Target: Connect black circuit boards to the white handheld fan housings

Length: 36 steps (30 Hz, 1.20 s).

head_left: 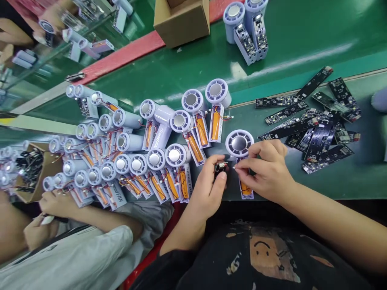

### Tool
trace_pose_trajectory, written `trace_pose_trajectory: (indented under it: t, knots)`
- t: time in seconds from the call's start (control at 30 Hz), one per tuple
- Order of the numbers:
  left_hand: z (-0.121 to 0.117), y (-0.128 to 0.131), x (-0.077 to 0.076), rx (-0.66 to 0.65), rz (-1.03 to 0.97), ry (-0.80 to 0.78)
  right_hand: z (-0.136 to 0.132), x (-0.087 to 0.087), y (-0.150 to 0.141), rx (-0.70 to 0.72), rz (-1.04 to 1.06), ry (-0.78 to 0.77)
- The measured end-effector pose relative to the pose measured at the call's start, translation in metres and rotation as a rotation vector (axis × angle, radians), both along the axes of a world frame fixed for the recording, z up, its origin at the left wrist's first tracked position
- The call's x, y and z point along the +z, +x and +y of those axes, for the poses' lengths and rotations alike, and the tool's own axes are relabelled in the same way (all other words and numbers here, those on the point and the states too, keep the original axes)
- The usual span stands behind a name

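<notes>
Green conveyor belt (302, 48), fan housings (179, 121) crowded alongside.
Left hand (208, 187) gripping tiny circuit board (220, 169); right hand (266, 173) pinching fine lead (232, 167) between fingertips (240, 170); hard tug could snap its solder joint.

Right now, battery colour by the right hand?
Orange battery, clearest in the head view.

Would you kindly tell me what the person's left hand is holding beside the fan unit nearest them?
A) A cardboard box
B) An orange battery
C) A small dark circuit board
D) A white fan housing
C: the left hand grips a small dark circuit board in its fingers, right beside the fan unit.
</notes>
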State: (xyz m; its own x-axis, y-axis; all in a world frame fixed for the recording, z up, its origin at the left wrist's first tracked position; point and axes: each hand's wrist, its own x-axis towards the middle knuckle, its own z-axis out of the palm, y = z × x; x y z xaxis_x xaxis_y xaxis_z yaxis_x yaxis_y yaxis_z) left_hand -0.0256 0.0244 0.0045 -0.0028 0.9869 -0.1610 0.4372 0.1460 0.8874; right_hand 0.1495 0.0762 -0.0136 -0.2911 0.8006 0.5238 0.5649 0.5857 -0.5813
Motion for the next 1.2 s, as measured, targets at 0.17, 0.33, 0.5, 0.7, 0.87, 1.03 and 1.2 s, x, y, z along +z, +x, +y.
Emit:
trace_pose_trajectory:
  t: [0.17, 0.33, 0.5, 0.7, 0.87, 1.03, 1.2]
  knots:
    - [0.002, 0.005, 0.009, -0.113, 0.25, 0.081, -0.001, -0.001, 0.0, -0.003, -0.017, 0.026]
    - [0.006, 0.01, 0.011, -0.169, 0.377, 0.147, -0.002, -0.003, 0.001, 0.003, -0.05, 0.047]
    - [0.005, 0.012, 0.013, -0.2, 0.466, 0.181, -0.002, -0.004, 0.002, 0.008, -0.069, 0.068]
    - [0.007, 0.014, 0.018, -0.222, 0.52, 0.189, -0.002, -0.004, 0.003, 0.019, -0.092, 0.082]
    - [0.007, 0.014, 0.024, -0.246, 0.553, 0.169, -0.002, -0.004, 0.003, 0.021, -0.077, 0.083]
    - [0.008, 0.015, 0.026, -0.229, 0.543, 0.145, -0.002, -0.002, 0.004, 0.028, -0.087, 0.082]
    - [0.008, 0.014, 0.023, -0.224, 0.552, 0.12, -0.002, -0.004, 0.004, 0.027, -0.071, 0.085]
